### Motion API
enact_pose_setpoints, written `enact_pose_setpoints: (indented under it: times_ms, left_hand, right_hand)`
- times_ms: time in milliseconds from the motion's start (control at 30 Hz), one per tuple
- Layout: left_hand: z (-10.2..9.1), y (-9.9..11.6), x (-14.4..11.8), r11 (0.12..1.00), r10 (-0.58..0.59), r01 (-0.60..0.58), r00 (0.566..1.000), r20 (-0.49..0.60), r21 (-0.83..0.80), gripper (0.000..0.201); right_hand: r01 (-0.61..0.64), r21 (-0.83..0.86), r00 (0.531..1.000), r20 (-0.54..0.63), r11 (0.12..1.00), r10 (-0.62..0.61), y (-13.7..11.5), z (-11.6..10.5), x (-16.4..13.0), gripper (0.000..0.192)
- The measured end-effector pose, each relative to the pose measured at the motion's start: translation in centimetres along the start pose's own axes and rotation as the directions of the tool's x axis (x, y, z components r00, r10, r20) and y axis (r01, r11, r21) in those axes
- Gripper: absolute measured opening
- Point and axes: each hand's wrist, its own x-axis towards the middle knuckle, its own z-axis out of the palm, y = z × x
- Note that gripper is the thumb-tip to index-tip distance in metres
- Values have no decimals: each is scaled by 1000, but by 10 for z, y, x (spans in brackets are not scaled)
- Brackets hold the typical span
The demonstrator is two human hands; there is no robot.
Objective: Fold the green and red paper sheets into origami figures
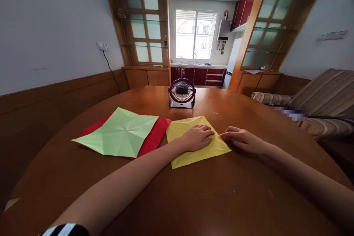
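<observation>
A sheet of yellow paper (182, 156) with fold creases lies on the table in front of me. Resting flat on its middle is my left hand (197, 138), fingers slightly apart and holding nothing. At the paper's right edge is my right hand (243, 140), its fingers bent and drawn together with the tips on the edge; part of the grip is hidden. To the left, a creased light green sheet of paper (118, 134) lies over a red sheet of paper (155, 136), which shows along two sides.
A small purple desk fan (181, 92) stands behind the papers on the round wooden table (193, 199). A striped sofa (323, 99) is at the right. Beyond the table are wooden cabinets (146, 77) and a kitchen with a window (195, 35).
</observation>
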Motion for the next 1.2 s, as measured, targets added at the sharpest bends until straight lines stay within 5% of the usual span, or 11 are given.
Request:
enact_pose_setpoints:
  times_ms: [133, 1200]
  left_hand:
    - [0, 0, 0, 1000, 0, 0, 1000, -3, -3, 37]
    - [0, 0, 0, 1000, 10, -10, 1000, -7, 8, 36]
  right_hand:
    - [-25, -116, 1000, 0, 993, 26, -1, 5, 8, 48]
    - [162, -75, 977, 150, 984, -149, -18, -14, -11, 32]
